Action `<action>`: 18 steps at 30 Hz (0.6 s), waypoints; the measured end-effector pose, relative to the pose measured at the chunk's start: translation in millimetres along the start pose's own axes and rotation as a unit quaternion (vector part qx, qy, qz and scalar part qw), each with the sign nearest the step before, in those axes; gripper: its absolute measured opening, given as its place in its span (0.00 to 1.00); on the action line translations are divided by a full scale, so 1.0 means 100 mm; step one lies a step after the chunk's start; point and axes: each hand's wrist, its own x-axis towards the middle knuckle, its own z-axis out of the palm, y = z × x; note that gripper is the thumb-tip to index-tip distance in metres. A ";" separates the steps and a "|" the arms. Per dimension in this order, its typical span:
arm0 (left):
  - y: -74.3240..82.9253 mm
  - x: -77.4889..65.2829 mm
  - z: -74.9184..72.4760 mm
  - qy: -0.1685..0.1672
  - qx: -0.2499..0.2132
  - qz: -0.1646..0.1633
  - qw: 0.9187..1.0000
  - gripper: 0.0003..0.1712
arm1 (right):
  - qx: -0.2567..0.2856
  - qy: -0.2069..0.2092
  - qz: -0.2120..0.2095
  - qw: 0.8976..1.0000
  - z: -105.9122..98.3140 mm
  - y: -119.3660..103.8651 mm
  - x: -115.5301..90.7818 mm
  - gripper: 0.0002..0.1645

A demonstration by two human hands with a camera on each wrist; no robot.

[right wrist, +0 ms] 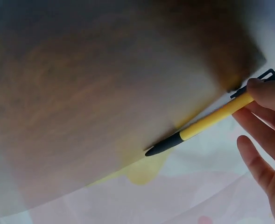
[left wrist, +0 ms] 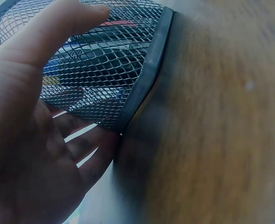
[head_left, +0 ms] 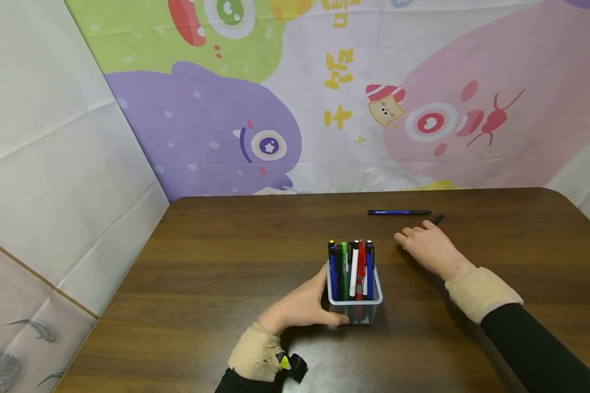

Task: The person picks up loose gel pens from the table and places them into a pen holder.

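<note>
A mesh pen holder (head_left: 366, 314) with a pale rim stands on the table, filled with several pens and markers (head_left: 354, 270). My left hand (head_left: 302, 305) grips it from the left side. In the left wrist view the thumb (left wrist: 58, 30) lies across the black mesh (left wrist: 100, 60), with the fingers on the other side. Farther back on the right, my right hand (head_left: 430, 248) pinches a pen low over the table. The right wrist view shows this as a yellow pen (right wrist: 216, 118) with a black tip and clip, held near its clip end.
A blue and black pen (head_left: 398, 212) lies crosswise near the table's back edge, just beyond my right hand. The brown wooden table (head_left: 216, 262) ends at a cartoon-printed cloth (head_left: 334, 164). White sheeting (head_left: 54, 136) hangs at the left.
</note>
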 end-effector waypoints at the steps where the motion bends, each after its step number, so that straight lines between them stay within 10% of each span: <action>1: 0.00 0.00 0.00 0.000 0.000 0.000 1.000 0.63 | 0.001 0.008 -0.002 1.000 -0.01 0.00 0.00 0.14; 18: 0.00 0.01 0.00 0.002 -0.006 0.005 1.000 0.65 | 0.069 0.203 -0.009 0.977 -0.69 -0.03 0.09 0.22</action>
